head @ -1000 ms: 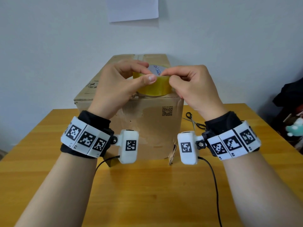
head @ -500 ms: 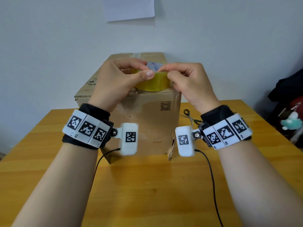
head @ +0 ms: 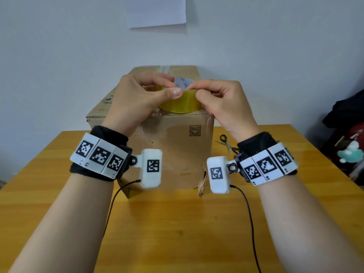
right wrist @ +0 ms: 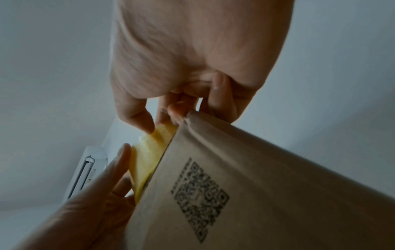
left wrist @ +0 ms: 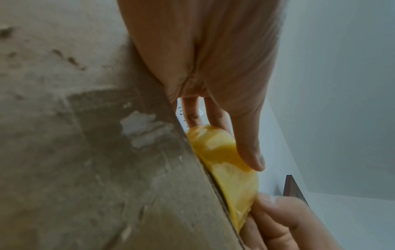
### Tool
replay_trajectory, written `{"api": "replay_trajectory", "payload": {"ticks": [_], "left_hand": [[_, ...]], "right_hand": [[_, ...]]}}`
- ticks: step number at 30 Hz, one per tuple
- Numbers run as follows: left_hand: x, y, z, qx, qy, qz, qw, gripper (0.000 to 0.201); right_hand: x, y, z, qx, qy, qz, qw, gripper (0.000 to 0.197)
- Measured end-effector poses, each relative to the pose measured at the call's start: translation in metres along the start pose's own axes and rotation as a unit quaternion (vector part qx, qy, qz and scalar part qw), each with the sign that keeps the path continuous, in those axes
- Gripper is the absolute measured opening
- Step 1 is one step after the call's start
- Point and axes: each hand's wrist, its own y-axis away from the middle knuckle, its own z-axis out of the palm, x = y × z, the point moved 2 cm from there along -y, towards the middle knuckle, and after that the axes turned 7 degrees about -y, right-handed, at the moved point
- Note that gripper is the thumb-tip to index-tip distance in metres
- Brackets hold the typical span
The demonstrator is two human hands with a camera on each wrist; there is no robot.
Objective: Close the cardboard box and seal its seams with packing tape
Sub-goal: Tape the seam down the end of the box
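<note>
- In the head view, one cardboard box [head: 173, 146] stands in the middle of the frame on a wooden table [head: 177, 233], flaps down, and one yellow tape roll [head: 180, 104] lies flat on its top near the front edge.
- The left hand [head: 136, 101] curls round the roll, thumb pressed on the outer wall; the right hand [head: 226, 107] pinches at the roll's upper rim with thumb and forefinger.
- The left wrist view adds the left hand [left wrist: 213, 67] from beneath: the thumb lies along the tape roll [left wrist: 226, 167], two fingers reach behind it, and the cardboard box [left wrist: 96, 135] fills the left half.
- The right wrist view shows the right hand [right wrist: 188, 59] with its remaining fingers curled toward the palm, the thumb tip on the tape roll [right wrist: 147, 157], and a printed square code on the cardboard box [right wrist: 267, 186].
- Only the head view shows one pair of scissors [head: 226, 143] lying right of the box, partly hidden by the right wrist.
- One sheet of paper [head: 156, 10] hangs on the wall at top centre; dark things sit at the right edge, too unclear to name.
- Both hands cover much of the roll, so I cannot tell whether a tape end is lifted.
</note>
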Motion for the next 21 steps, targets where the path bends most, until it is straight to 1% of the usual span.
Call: {"api": "replay_trajectory", "payload": {"ticks": [3, 9, 14, 19, 21], "left_hand": [[-0.0009, -0.0013, 0.0002, -0.005, -0.001, -0.002, 1.000, 0.018], [0.0014, -0.0001, 0.0007, -0.008, 0.008, -0.007, 1.000, 0.026], [0.0029, 0.0001, 0.0008, -0.006, -0.001, -0.021, 1.000, 0.017], [0.0058, 0.0018, 0.0024, -0.006, -0.005, -0.023, 1.000, 0.021], [0.0051, 0.0016, 0.0020, -0.004, -0.006, -0.024, 1.000, 0.020]], "right_hand": [[0.0022, -0.0027, 0.0008, 0.006, 0.002, -0.010, 1.000, 0.022], [0.0031, -0.0020, 0.0016, 0.008, 0.000, -0.008, 1.000, 0.027], [0.0034, -0.0020, 0.0036, 0.007, -0.003, -0.004, 1.000, 0.027], [0.0012, -0.0006, 0.0011, 0.003, 0.008, 0.004, 1.000, 0.030], [0.0006, 0.0001, 0.0000, 0.005, 0.010, 0.005, 1.000, 0.032]]}}
